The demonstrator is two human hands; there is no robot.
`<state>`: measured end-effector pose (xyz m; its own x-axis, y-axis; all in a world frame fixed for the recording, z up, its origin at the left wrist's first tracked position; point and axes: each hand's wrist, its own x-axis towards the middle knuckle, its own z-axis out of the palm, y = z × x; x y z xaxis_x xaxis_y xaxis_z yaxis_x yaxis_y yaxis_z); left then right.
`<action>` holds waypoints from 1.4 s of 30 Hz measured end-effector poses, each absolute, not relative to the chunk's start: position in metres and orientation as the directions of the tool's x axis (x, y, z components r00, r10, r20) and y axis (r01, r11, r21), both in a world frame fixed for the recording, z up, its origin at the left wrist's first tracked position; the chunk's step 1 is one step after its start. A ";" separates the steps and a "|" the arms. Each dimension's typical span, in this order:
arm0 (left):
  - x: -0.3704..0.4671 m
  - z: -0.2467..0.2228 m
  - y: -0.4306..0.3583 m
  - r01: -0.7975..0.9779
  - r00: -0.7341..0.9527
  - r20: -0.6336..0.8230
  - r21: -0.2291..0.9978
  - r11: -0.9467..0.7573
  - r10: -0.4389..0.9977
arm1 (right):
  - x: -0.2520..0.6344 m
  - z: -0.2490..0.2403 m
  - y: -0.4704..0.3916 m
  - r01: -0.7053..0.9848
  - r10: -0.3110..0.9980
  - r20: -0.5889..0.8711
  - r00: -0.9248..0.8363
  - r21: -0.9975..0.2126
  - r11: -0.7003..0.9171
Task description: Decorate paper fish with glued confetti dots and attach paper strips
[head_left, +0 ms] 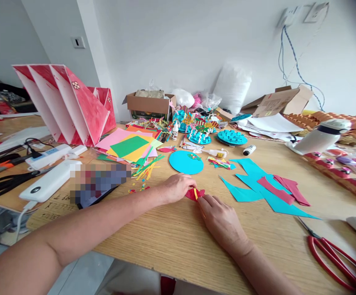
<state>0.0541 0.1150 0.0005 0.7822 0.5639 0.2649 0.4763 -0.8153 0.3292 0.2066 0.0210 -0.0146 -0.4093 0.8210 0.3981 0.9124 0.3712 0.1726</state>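
Observation:
A small red paper cut-out (190, 194) lies on the table in front of me, with a narrow yellow paper strip (196, 194) across it. My left hand (178, 188) has its fingers closed at the strip's far end. From the near right, my right hand (219, 215) holds the cut-out, its fingers bent over the edge; their undersides are hidden. Just beyond sits a blue paper disc (185, 162) with a small decorated green piece (194, 156) at its upper right. Blue paper scraps (245, 192) and red paper offcuts (274, 190) are to the right of my hands.
Red-handled scissors (325, 246) lie at the right front. Coloured paper sheets (130, 145), strips (147, 168) and a phone (99, 186) are on the left, near a power bank (50, 180). Glue bottles (175, 130) and decorated blue discs (231, 137) stand farther back. A white flask (319, 137) leans right.

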 end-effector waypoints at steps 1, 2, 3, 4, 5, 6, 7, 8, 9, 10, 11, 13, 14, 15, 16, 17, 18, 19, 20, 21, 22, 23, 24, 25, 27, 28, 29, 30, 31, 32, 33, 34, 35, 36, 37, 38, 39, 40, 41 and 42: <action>0.055 -0.001 0.117 0.463 0.790 0.276 0.318 -0.827 0.548 | 0.207 -0.015 0.021 0.909 0.821 0.391 -0.416 0.175 0.377; 0.057 -0.002 0.118 0.452 0.795 0.285 0.309 -0.837 0.535 | 0.208 -0.015 0.020 0.906 0.821 0.384 -0.422 0.175 0.384; 0.057 -0.003 0.119 0.443 0.799 0.293 0.303 -0.844 0.525 | 0.208 -0.015 0.020 0.904 0.821 0.378 -0.427 0.174 0.390; 0.058 -0.004 0.119 0.436 0.803 0.296 0.298 -0.849 0.517 | 0.208 -0.014 0.019 0.903 0.822 0.376 -0.429 0.168 0.395; 0.058 -0.004 0.119 0.433 0.807 0.294 0.294 -0.852 0.512 | 0.209 -0.014 0.018 0.903 0.822 0.374 -0.430 0.159 0.400; 0.058 -0.003 0.118 0.432 0.811 0.290 0.288 -0.855 0.508 | 0.209 -0.013 0.016 0.901 0.823 0.370 -0.432 0.145 0.408; 0.058 -0.002 0.117 0.432 0.816 0.284 0.281 -0.857 0.504 | 0.210 -0.012 0.014 0.901 0.826 0.363 -0.432 0.126 0.415; 0.057 -0.001 0.116 0.430 0.820 0.281 0.275 -0.860 0.499 | 0.210 -0.011 0.012 0.901 0.831 0.353 -0.430 0.102 0.422; 0.056 0.001 0.115 0.425 0.824 0.280 0.267 -0.865 0.492 | 0.211 -0.010 0.010 0.901 0.838 0.340 -0.426 0.072 0.429; 0.055 0.003 0.114 0.417 0.830 0.283 0.257 -0.872 0.480 | 0.212 -0.009 0.007 0.901 0.846 0.328 -0.421 0.038 0.433; 0.053 0.005 0.112 0.406 0.837 0.287 0.245 -0.880 0.466 | 0.213 -0.008 0.005 0.901 0.854 0.317 -0.412 0.001 0.435; 0.050 0.009 0.108 0.372 0.857 0.291 0.223 -0.901 0.426 | 0.216 -0.007 0.002 0.902 0.869 0.316 -0.380 -0.080 0.424; 0.048 0.011 0.105 0.353 0.867 0.293 0.209 -0.912 0.402 | 0.218 -0.006 0.001 0.903 0.877 0.323 -0.356 -0.123 0.412; 0.046 0.012 0.102 0.333 0.879 0.292 0.190 -0.923 0.377 | 0.220 -0.005 0.000 0.902 0.885 0.330 -0.329 -0.167 0.398; 0.044 0.013 0.098 0.315 0.890 0.289 0.167 -0.934 0.352 | 0.222 -0.003 0.000 0.900 0.892 0.338 -0.300 -0.209 0.382; 0.042 0.013 0.094 0.298 0.901 0.284 0.141 -0.944 0.327 | 0.224 -0.001 0.001 0.897 0.899 0.342 -0.273 -0.246 0.366; 0.040 0.013 0.090 0.285 0.911 0.277 0.112 -0.952 0.305 | 0.226 0.001 0.002 0.895 0.906 0.342 -0.250 -0.276 0.351; 0.039 0.012 0.086 0.274 0.920 0.268 0.085 -0.958 0.287 | 0.227 0.004 0.003 0.893 0.913 0.337 -0.232 -0.298 0.337; 0.037 0.011 0.083 0.269 0.925 0.260 0.062 -0.961 0.275 | 0.228 0.007 0.006 0.893 0.919 0.329 -0.217 -0.313 0.323; 0.036 0.010 0.079 0.267 0.929 0.255 0.044 -0.963 0.269 | 0.228 0.010 0.008 0.895 0.926 0.317 -0.206 -0.322 0.309; 0.035 0.010 0.076 0.269 0.930 0.252 0.031 -0.963 0.269 | 0.227 0.014 0.011 0.898 0.933 0.303 -0.194 -0.329 0.293; 0.035 0.009 0.073 0.275 0.930 0.247 0.020 -0.961 0.272 | 0.225 0.017 0.015 0.901 0.940 0.288 -0.185 -0.333 0.279; 0.034 0.008 0.071 0.285 0.929 0.244 0.010 -0.959 0.279 | 0.223 0.020 0.019 0.903 0.945 0.274 -0.176 -0.337 0.266; 0.034 0.007 0.069 0.296 0.927 0.242 0.001 -0.955 0.287 | 0.220 0.022 0.023 0.907 0.951 0.258 -0.170 -0.338 0.253; 0.035 0.006 0.065 0.311 0.924 0.241 -0.016 -0.950 0.298 | 0.215 0.023 0.033 0.915 0.961 0.222 -0.165 -0.329 0.233; 0.036 0.006 0.064 0.313 0.924 0.239 -0.023 -0.949 0.299 | 0.212 0.023 0.038 0.921 0.965 0.202 -0.165 -0.320 0.224; 0.036 0.005 0.063 0.313 0.924 0.238 -0.025 -0.949 0.298 | 0.210 0.022 0.043 0.926 0.969 0.180 -0.167 -0.310 0.217; 0.037 0.005 0.063 0.310 0.925 0.239 -0.024 -0.951 0.295 | 0.208 0.021 0.047 0.931 0.973 0.159 -0.168 -0.299 0.210; 0.038 0.004 0.062 0.303 0.927 0.239 -0.019 -0.953 0.290 | 0.207 0.019 0.051 0.936 0.976 0.140 -0.170 -0.288 0.204; 0.038 0.004 0.062 0.293 0.929 0.241 -0.014 -0.956 0.282 | 0.205 0.018 0.054 0.940 0.978 0.123 -0.168 -0.280 0.197; 0.038 0.003 0.062 0.284 0.930 0.244 -0.009 -0.959 0.274 | 0.204 0.017 0.056 0.944 0.981 0.107 -0.163 -0.272 0.187; 0.038 0.003 0.062 0.276 0.932 0.248 -0.005 -0.961 0.266 | 0.203 0.017 0.058 0.947 0.983 0.091 -0.158 -0.266 0.177; 0.038 0.003 0.062 0.269 0.932 0.252 -0.002 -0.963 0.260 | 0.202 0.017 0.059 0.950 0.985 0.081 -0.153 -0.263 0.169; 0.038 0.002 0.062 0.264 0.933 0.255 0.002 -0.965 0.256 | 0.202 0.018 0.060 0.951 0.986 0.076 -0.147 -0.264 0.162; 0.038 0.002 0.062 0.261 0.932 0.259 0.007 -0.965 0.254 | 0.202 0.019 0.060 0.951 0.987 0.078 -0.142 -0.267 0.158; 0.037 0.002 0.062 0.259 0.931 0.264 0.012 -0.966 0.253 | 0.203 0.021 0.060 0.950 0.987 0.087 -0.137 -0.272 0.156; 0.037 0.002 0.061 0.256 0.930 0.268 0.018 -0.967 0.251 | 0.204 0.023 0.060 0.948 0.986 0.102 -0.133 -0.276 0.156; 0.036 0.001 0.061 0.251 0.930 0.273 0.023 -0.968 0.247 | 0.206 0.025 0.060 0.948 0.985 0.118 -0.127 -0.279 0.156; 0.036 0.001 0.060 0.244 0.930 0.277 0.027 -0.969 0.242 | 0.209 0.027 0.061 0.948 0.984 0.131 -0.120 -0.280 0.153; 0.036 0.001 0.059 0.239 0.930 0.280 0.029 -0.971 0.238 | 0.212 0.027 0.061 0.948 0.984 0.137 -0.114 -0.281 0.149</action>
